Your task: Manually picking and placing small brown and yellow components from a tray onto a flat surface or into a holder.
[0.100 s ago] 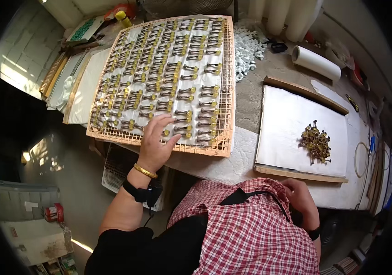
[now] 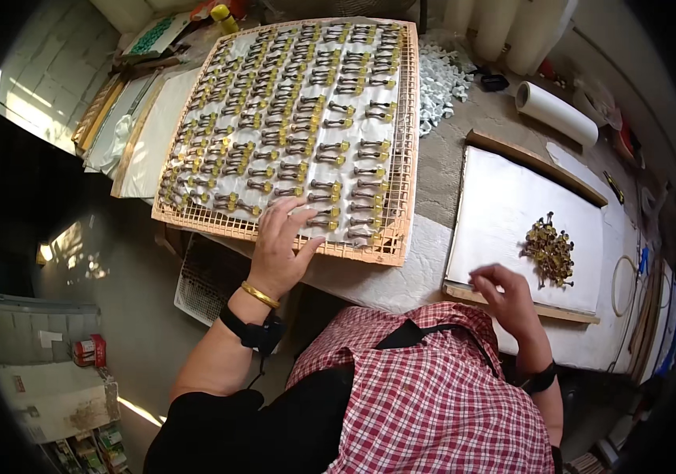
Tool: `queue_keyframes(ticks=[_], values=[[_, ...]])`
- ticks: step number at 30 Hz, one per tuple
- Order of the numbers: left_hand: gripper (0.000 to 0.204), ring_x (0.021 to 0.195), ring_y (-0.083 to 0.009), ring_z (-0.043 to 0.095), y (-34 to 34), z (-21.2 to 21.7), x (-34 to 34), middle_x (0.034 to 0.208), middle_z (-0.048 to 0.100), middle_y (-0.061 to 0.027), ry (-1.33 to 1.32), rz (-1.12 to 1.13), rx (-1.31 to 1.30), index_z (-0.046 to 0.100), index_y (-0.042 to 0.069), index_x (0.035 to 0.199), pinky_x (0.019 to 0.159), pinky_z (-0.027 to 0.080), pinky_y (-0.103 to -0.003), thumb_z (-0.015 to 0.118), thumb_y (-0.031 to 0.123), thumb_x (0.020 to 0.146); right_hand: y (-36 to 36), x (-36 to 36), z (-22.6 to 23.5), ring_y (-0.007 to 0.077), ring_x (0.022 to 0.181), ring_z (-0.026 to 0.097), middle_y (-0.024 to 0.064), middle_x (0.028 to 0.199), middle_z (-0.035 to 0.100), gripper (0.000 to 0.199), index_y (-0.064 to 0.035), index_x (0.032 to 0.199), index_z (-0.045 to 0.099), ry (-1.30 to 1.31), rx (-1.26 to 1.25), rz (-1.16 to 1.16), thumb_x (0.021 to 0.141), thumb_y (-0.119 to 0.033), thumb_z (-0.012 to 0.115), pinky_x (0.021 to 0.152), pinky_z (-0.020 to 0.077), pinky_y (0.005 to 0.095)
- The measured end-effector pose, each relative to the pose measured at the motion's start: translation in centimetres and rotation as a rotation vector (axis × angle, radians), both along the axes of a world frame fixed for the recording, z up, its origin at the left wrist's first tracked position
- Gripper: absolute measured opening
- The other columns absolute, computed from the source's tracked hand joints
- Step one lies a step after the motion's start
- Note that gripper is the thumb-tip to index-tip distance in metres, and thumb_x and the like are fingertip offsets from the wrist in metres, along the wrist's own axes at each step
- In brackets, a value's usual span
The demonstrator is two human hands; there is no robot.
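Observation:
My left hand point(image 2: 281, 246), with a gold bangle point(image 2: 260, 295) on its wrist, reaches over the near edge of an orange mesh tray point(image 2: 389, 254). Its fingers are spread among small brown-and-yellow pieces point(image 2: 322, 221), set in rows on a white sheet; whether the fingertips touch one is hidden. My right hand point(image 2: 510, 300) hovers by the near wooden strip of a white board point(image 2: 496, 205), fingers bent and apart, with nothing visible in them. On that board lies a loose pile of similar brown-and-yellow pieces point(image 2: 549, 251).
Behind the tray's right side lies a heap of pale small pieces point(image 2: 441, 83). A white roll point(image 2: 557, 114) and a yellow-black cutter point(image 2: 613, 187) are at the right. Framed boards point(image 2: 129, 134) lean together on the left, and a white crate point(image 2: 200, 284) sits below the tray.
My right hand has come up from against the checked shirt toward the white board's near edge. My left hand stays at the tray's front, and the whole view has shifted slightly.

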State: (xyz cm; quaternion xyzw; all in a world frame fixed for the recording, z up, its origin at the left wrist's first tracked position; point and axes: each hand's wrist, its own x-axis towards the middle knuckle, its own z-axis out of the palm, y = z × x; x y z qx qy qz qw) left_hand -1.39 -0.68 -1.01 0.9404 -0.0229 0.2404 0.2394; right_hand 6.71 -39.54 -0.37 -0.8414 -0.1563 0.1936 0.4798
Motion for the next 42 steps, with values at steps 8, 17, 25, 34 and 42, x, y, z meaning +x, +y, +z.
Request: queue_keyframes(ticks=[8, 17, 25, 34, 42], values=[[0.021, 0.093, -0.0252, 0.061, -4.0, -1.6, 0.4, 0.095, 0.064, -0.0039, -0.103, -0.145, 0.019, 0.069, 0.010, 0.097, 0.085, 0.045, -0.041, 0.078, 0.013, 0.078, 17.2, 11.8, 1.9, 0.0358, 0.118, 0.058, 0.0171, 0.128, 0.060, 0.037, -0.0046, 0.126, 0.061, -0.636, -0.053, 0.331, 0.093, -0.020, 0.065, 0.100, 0.0474, 0.0430], [0.015, 0.092, -0.0199, 0.059, -3.4, -2.1, 2.3, 0.089, 0.063, -0.0002, -0.062, -0.135, 0.072, 0.071, 0.011, 0.089, 0.088, 0.041, -0.036, 0.078, 0.014, 0.077, 22.0, 13.0, -1.4, 0.0339, 0.118, 0.051, 0.0156, 0.116, 0.060, 0.042, -0.0039, 0.131, 0.058, -0.853, -0.359, 0.279, 0.091, -0.018, 0.064, 0.102, 0.0409, 0.0470], [0.011, 0.085, -0.0194, 0.058, -3.3, -3.0, 3.4, 0.082, 0.063, 0.0014, -0.102, -0.130, 0.062, 0.068, 0.012, 0.082, 0.087, 0.040, -0.036, 0.077, 0.012, 0.075, 21.5, 11.2, -0.6, 0.0381, 0.105, 0.057, 0.0170, 0.106, 0.063, 0.020, -0.0024, 0.110, 0.061, -0.702, -0.359, 0.437, 0.091, -0.010, 0.060, 0.093, 0.0466, 0.0456], [0.008, 0.083, -0.0203, 0.058, -3.0, -3.3, 3.6, 0.080, 0.062, -0.0002, -0.128, -0.129, 0.081, 0.067, 0.013, 0.080, 0.084, 0.041, -0.037, 0.073, 0.010, 0.076, 20.3, 7.8, 0.3, 0.0379, 0.101, 0.057, 0.0186, 0.104, 0.063, 0.028, -0.0007, 0.112, 0.061, -0.554, -0.190, 0.565, 0.090, -0.018, 0.064, 0.092, 0.0466, 0.0439], [0.015, 0.080, -0.0235, 0.059, -2.9, -3.3, 3.4, 0.079, 0.060, -0.0033, -0.145, -0.079, -0.008, 0.063, 0.010, 0.080, 0.082, 0.042, -0.038, 0.076, 0.009, 0.074, 19.8, 7.8, 1.1, 0.0346, 0.105, 0.054, 0.0155, 0.108, 0.059, 0.050, -0.0031, 0.118, 0.058, -0.517, -0.259, 0.668, 0.078, -0.025, 0.079, 0.095, 0.0460, 0.0420]])
